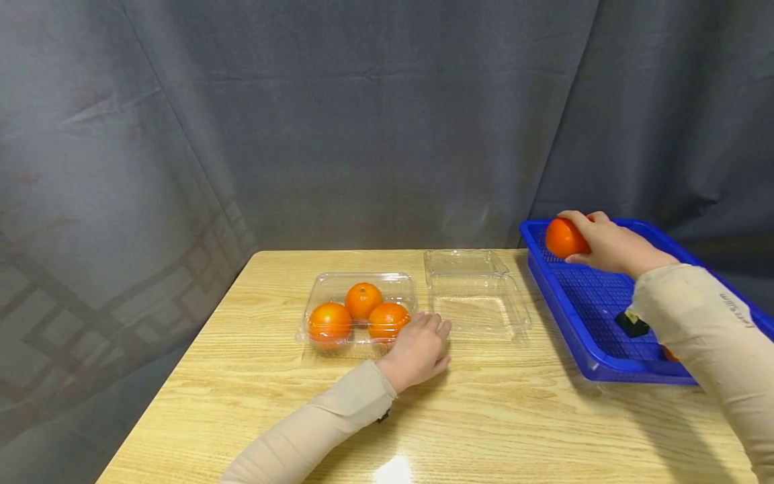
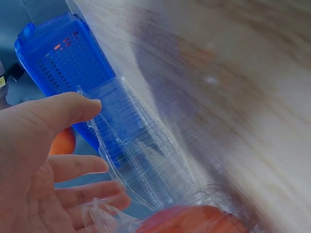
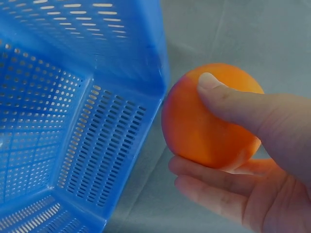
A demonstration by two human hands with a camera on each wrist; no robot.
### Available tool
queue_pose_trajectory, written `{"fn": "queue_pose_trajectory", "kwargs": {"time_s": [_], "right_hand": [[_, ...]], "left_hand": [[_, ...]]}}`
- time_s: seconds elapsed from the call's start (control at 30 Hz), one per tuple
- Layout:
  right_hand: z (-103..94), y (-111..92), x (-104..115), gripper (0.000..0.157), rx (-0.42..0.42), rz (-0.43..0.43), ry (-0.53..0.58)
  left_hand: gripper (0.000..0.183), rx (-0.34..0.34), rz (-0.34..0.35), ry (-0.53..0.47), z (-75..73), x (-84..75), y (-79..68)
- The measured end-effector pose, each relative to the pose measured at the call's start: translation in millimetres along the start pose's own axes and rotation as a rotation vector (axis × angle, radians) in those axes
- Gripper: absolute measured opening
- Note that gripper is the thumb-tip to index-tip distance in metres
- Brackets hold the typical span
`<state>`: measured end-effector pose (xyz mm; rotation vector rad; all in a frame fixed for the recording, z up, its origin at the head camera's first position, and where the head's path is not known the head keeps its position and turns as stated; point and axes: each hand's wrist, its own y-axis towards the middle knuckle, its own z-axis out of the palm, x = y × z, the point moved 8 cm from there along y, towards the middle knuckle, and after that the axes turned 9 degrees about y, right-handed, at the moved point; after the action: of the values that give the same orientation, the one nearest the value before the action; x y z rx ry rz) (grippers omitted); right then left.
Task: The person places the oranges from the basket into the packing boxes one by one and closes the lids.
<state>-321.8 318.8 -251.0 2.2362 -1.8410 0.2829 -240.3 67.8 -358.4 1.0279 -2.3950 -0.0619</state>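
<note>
My right hand (image 1: pixel 611 245) grips an orange (image 1: pixel 564 238) above the far end of the blue basket (image 1: pixel 577 329); in the right wrist view the thumb lies on top of the orange (image 3: pixel 214 121) and the fingers under it. My left hand (image 1: pixel 419 353) has its fingers loosely spread at the right front corner of a clear plastic box (image 1: pixel 326 284), holding nothing. Three oranges sit in that box: one at the back (image 1: pixel 363 300), one at left (image 1: pixel 330 325) and one at right (image 1: pixel 388 320). To the right stands a second clear box (image 1: pixel 474 310), its lid folded back.
A small black object (image 1: pixel 631 324) lies in the basket, and a bit of orange colour (image 1: pixel 668 353) shows there beside my right sleeve. All stands on a light wooden table (image 1: pixel 254 363). Behind it hangs a dark grey curtain (image 1: pixel 375 128).
</note>
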Motion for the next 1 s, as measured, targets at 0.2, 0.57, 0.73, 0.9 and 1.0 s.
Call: {"fn": "queue_pose_trajectory", "kwargs": {"time_s": [0.2, 0.57, 0.73, 0.9, 1.0], "right_hand": [[0.3, 0.4, 3.2, 0.073, -0.005, -0.015, -0.017], [1.3, -2.1, 10.1, 0.073, 0.006, -0.024, -0.015], [1.8, -3.2, 13.1, 0.073, 0.005, -0.027, -0.016], [1.4, -2.6, 17.9, 0.073, -0.001, -0.043, -0.03], [1.2, -1.7, 21.3, 0.074, -0.007, -0.062, -0.043]], "left_hand": [[0.058, -0.019, 0.002, 0.006, -1.1, -0.5, -0.2], [0.058, -0.039, 0.002, 0.017, -1.5, -0.7, -0.2], [0.058, -0.035, -0.002, 0.011, -1.3, -0.7, -0.4], [0.058, -0.015, -0.002, 0.005, -0.7, -0.8, -0.1], [0.058, -0.014, 0.0, 0.009, -0.8, -0.7, -0.1]]}}
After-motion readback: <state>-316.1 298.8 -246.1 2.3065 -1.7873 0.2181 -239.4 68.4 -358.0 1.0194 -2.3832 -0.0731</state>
